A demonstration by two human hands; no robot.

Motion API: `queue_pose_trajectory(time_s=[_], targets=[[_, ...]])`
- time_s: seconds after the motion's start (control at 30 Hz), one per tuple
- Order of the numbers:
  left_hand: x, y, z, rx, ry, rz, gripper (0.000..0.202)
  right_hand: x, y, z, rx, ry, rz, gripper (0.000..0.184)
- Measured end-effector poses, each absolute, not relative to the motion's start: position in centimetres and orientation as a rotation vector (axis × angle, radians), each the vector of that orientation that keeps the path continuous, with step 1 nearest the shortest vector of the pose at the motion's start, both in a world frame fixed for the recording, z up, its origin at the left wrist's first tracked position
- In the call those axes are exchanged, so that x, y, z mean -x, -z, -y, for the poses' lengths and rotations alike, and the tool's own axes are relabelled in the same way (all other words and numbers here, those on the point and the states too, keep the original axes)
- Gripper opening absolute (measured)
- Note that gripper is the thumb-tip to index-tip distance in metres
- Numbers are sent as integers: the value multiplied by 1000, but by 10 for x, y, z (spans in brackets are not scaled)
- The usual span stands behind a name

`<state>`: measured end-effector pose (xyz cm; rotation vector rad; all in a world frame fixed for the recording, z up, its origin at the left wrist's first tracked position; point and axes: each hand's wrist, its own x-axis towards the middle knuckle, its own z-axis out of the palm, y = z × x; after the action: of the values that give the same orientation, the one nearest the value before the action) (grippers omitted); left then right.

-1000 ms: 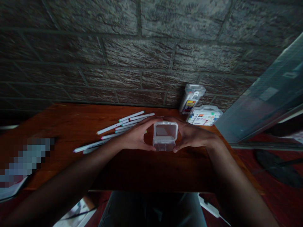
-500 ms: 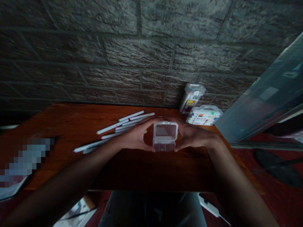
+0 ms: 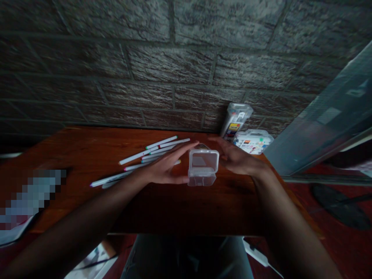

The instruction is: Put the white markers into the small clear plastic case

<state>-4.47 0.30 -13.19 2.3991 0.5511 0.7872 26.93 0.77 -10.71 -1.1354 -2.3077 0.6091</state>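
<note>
A small clear plastic box (image 3: 202, 178) stands on the wooden table in front of me, its hinged lid (image 3: 204, 161) raised. On its left side, my left hand (image 3: 167, 166) has its fingers stretched forward and the thumb spread apart. That thumb's tip is at the box's lower left edge; whether it presses there I cannot tell. My right hand (image 3: 235, 157) is off the box to the right, fingers extended and nothing in them. Several white markers (image 3: 133, 155) with coloured ends lie partly behind my left hand.
A tall clear marker case (image 3: 236, 116) stands against the brick wall (image 3: 186, 93). Beside it is a lower clear case of markers (image 3: 253, 141) with a printed label. A blurred-out flat object (image 3: 31, 201) lies on the table (image 3: 188, 217) at left. A translucent panel (image 3: 314, 120) rises at right.
My right hand has let go of the box and drawn away to the right. My left hand's fingers have straightened. The box stays almost where it was.
</note>
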Motion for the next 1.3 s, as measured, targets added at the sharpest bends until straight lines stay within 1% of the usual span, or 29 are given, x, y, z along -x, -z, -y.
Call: queue_pose_trajectory(time_s=[0.07, 0.13, 0.23, 0.3, 0.4, 0.5, 0.63, 0.83, 1.07, 1.3], targets=[[47, 133, -4, -2303, -875, -556, 82, -268, 112, -15, 1245, -498, 2224, 66], [47, 135, -7, -2218, -1061, -630, 67, -265, 116, -23, 1294, -434, 2159, 54], [47, 137, -13, -2103, -1339, -861, 43, -260, 124, -31, 1318, -367, 2063, 36], [47, 135, -18, -2058, -1441, -1022, 30, -256, 130, -35, 1335, -339, 1996, 28], [50, 129, -22, -2074, -1451, -1200, 19, -253, 139, -39, 1361, -335, 1899, 24], [55, 124, -25, -2113, -1384, -1324, 19, -252, 145, -42, 1389, -379, 1820, 27], [64, 120, -32, -2130, -1326, -1431, 21, -251, 151, -46, 1409, -472, 1742, 35], [91, 117, -53, -2189, -1133, -1619, 22, -247, 157, -50, 1409, -617, 1640, 46], [125, 126, -69, -2203, -892, -1833, 24, -247, 159, -52, 1378, -733, 1558, 47], [131, 134, -71, -2197, -702, -1863, 23, -249, 161, -54, 1362, -799, 1511, 47]])
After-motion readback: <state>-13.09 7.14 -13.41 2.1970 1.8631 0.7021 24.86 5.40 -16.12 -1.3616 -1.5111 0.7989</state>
